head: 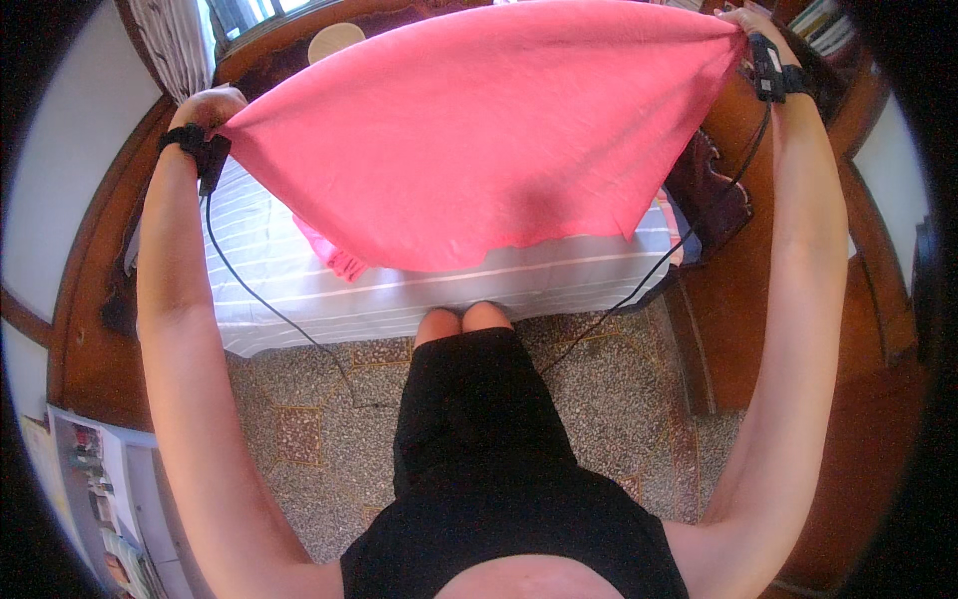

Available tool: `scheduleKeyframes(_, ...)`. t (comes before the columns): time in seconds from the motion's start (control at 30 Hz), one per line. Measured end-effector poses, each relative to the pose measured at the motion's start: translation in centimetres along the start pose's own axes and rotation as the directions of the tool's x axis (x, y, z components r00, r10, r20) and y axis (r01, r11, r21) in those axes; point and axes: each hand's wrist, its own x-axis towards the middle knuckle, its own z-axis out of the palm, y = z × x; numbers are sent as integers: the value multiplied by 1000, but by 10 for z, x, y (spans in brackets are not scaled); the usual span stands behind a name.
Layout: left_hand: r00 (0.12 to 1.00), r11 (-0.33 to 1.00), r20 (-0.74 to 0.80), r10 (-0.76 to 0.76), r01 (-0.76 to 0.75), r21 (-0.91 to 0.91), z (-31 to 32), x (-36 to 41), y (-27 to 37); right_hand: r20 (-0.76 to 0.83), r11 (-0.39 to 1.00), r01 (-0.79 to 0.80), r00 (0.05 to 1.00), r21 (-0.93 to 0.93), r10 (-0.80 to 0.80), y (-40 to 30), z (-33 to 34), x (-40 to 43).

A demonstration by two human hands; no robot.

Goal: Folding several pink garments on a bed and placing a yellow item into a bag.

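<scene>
Between my raised hands a large pink cloth (pixel 479 135) is spread out in the air. My left hand (pixel 213 107) is closed on its left corner, and my right hand (pixel 745 24) grips the right corner, higher in the picture. The cloth's lower edge hangs loose over a bed with a grey-and-white striped sheet (pixel 441 286). Partly hidden under the cloth, another bright pink fabric piece (pixel 333 251) with dark marks lies on the sheet. A black strap with a small device and cable sits on each wrist.
My knees are close to the bed's near edge, above a speckled terrazzo floor (pixel 606 382). Brown wooden furniture (pixel 816 307) stands at the right. A curtain (pixel 176 45) hangs by a window at the upper left; a shelf unit (pixel 123 479) with small items is at the lower left.
</scene>
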Motion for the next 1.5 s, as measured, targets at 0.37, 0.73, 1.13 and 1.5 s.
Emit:
scheduleKeyframes(0.37,711,307,-687,-147,-628,-715,-21,-8,65,-281,996,-69,956,64,84,5,-9,10)
scheduleKeyframes(0.73,447,274,-894,22,-863,-425,-116,7,49,-596,940,332,740,-78,-311,-46,-52,15)
scheduleKeyframes(1.13,306,709,-950,-64,-655,-259,-137,-52,49,-562,956,-125,826,-264,-47,-60,-72,7)
scheduleKeyframes(1.5,505,410,-840,-198,-736,-539,-47,-1,96,-313,854,42,920,-519,-235,-12,-64,20)
